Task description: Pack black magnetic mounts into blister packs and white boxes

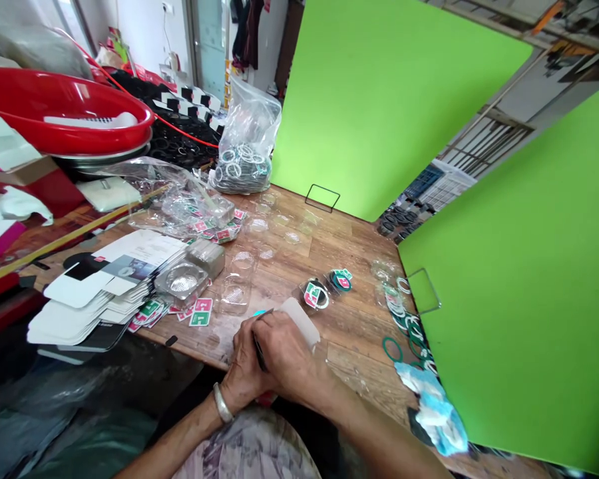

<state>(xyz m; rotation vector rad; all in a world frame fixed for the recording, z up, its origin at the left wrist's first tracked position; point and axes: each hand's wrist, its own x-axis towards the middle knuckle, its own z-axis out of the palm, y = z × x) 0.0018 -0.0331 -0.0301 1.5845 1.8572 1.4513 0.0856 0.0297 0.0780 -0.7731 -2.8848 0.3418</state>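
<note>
Close together at the table's front edge, my left hand point(247, 366) and my right hand point(285, 346) are both closed around a packaging card. Beyond my right hand juts the white flap of this packaging card point(302, 320), and a dark part shows between the hands; my fingers hide the rest. Just ahead sit two clear plastic trays holding rings and small printed cards, one tray with a black and white ring point(322, 298) and one with a dark green ring point(348, 286). To the left lie a stack of flat packaging cards point(80, 313) and nested clear blister trays point(182, 283).
Red-green paper cards point(201, 311) lie near the blister trays. A clear bag of rings point(242, 166) stands at the back. Loose rings point(393, 348) and a blue-white cloth point(436, 406) are at right. Green panels point(394, 100) border the table; a red basin point(80, 113) is left.
</note>
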